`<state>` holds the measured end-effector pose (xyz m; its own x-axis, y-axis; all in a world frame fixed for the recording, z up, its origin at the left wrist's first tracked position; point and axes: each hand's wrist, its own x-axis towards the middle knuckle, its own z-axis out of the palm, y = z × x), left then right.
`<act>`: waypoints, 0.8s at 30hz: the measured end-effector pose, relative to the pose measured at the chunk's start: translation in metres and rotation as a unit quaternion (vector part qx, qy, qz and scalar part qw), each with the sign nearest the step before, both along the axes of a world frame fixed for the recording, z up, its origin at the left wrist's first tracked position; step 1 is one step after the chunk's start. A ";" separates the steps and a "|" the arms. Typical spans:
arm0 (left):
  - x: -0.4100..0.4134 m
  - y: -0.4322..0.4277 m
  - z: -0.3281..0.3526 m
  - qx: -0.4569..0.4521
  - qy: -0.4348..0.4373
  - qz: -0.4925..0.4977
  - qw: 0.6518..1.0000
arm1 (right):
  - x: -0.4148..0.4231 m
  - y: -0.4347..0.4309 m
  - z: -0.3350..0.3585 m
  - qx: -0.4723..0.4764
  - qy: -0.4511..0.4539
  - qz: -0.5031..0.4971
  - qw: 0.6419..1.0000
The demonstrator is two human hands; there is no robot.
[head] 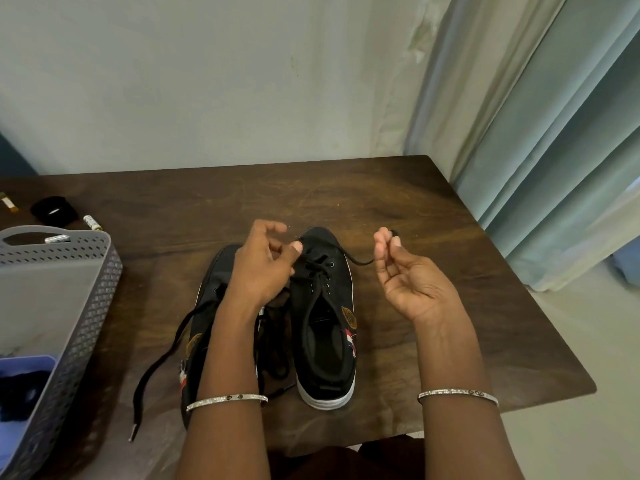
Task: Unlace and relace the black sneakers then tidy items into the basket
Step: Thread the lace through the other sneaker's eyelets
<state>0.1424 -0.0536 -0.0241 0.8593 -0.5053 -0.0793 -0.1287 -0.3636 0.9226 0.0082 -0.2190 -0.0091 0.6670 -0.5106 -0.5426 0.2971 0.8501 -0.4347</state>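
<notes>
Right hand (412, 282) pinches the lace (360, 261) end; cannot tell what left hand (263, 268) grips.

Both hands up, forearms from 6 o'clock.
Left hand (263, 265) palm-down, pinching lace (360, 262); right hand (408, 275) at its 3 o'clock, palm-up, fingertips (384, 242) pinching lace end.

Bare tabletop (415, 209) is lying open beyond the toes and out to my right, and my right grip (405, 275) is hanging over that wide stretch. The taut lace (360, 261) is running from the right sneaker (329, 306) to that grip, barring the gap between my grips. The left sneaker (207, 306) is sitting under my left grip (263, 265), its loose lace (162, 358) trailing toward the basket (100, 289) — whose wall is closing off the left edge. Small items (53, 211) are crowding the far-left corner; the curtain (554, 150) is hanging past the right edge.
</notes>
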 end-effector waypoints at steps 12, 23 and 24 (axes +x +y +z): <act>-0.006 0.011 0.004 0.117 0.168 -0.107 0.973 | 0.018 0.023 -0.008 -0.217 0.134 0.181 0.950; 0.000 0.014 -0.003 0.079 0.194 -0.044 0.977 | 0.030 0.039 -0.018 -0.333 0.190 0.226 0.895; 0.000 0.014 -0.003 0.076 0.199 -0.044 0.976 | 0.030 0.040 -0.019 -0.345 0.192 0.230 0.889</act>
<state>0.1428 -0.0394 -0.0274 0.6987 -0.5318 -0.4785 0.1928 -0.5042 0.8418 0.0378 -0.1787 -0.0278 0.7248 -0.5313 -0.4385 -0.2961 0.3345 -0.8947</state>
